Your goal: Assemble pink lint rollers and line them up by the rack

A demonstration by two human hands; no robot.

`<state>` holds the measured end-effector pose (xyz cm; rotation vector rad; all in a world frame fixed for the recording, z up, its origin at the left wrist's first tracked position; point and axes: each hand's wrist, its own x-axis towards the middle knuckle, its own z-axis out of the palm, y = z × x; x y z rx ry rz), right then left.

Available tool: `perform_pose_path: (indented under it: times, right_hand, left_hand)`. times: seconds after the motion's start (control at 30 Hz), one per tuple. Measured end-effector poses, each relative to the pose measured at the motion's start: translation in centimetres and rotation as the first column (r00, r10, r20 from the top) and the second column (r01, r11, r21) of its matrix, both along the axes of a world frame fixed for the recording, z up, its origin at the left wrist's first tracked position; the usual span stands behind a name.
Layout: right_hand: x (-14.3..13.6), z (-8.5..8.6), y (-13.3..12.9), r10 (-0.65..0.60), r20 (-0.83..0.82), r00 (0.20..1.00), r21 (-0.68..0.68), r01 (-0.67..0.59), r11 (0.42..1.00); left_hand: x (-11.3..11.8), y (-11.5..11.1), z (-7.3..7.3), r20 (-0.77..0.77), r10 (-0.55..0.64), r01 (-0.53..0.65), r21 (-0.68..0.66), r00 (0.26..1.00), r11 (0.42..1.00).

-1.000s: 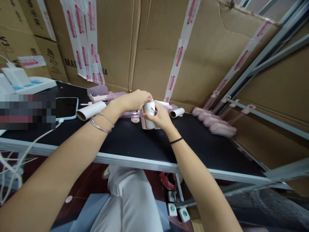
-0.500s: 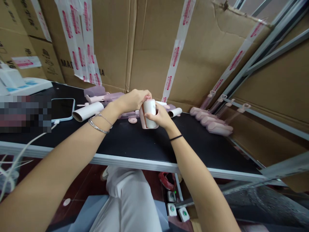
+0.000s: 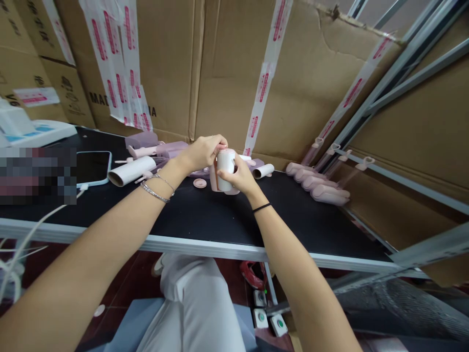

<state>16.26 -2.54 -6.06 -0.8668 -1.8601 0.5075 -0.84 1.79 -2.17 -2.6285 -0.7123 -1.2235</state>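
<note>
The location is a workshop: metal-edged bench (image 3: 216, 220), taped cardboard wall (image 3: 227, 98), row of matching pink parts (image 3: 315, 184).

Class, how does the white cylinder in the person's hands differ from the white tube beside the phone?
The cylinder is upright in the right hand; the tube lies on its side on the table. The cylinder shows pink at its top; the tube shows an open, hollow end. Both have white, rounded sides.

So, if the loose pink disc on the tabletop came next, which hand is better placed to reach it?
Probably the left hand: it is nearer the pink disc and only at the top of the white cylinder, while the right hand holds that cylinder's side.
</note>
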Motion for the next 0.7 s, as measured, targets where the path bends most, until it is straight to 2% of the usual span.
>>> perform_pose_path:
  times: [0.2,0.4,0.5,0.6,0.7]
  right_hand:
    - [0.1,0.1,0.0,-0.017,-0.004,1.0,0.07,0.017,0.997]
    - [-0.1,0.2,-0.1,-0.043,-0.034,0.999,0.097,0.046,0.994]
    - [0.6,0.5,-0.5,-0.016,-0.208,0.978,0.076,0.033,0.997]
    - [1.7,0.6,-0.6,-0.019,-0.388,0.921,0.016,0.028,0.999]
    - [2.3,0.4,-0.1,-0.12,-0.43,0.895,-0.065,0.102,0.993]
  left_hand:
    - [0.3,0.1,0.0,-0.019,-0.006,0.007,0.044,1.0,0.999]
    - [0.8,0.0,-0.1,0.062,-0.038,0.036,0.041,0.997,0.999]
    - [-0.4,0.1,0.2,0.154,-0.004,0.002,0.018,0.988,1.0]
    - [-1.9,0.5,0.4,0.208,0.048,-0.044,-0.025,0.977,0.999]
    - [-1.8,1.1,-0.1,0.054,0.14,-0.136,-0.073,0.989,0.988]
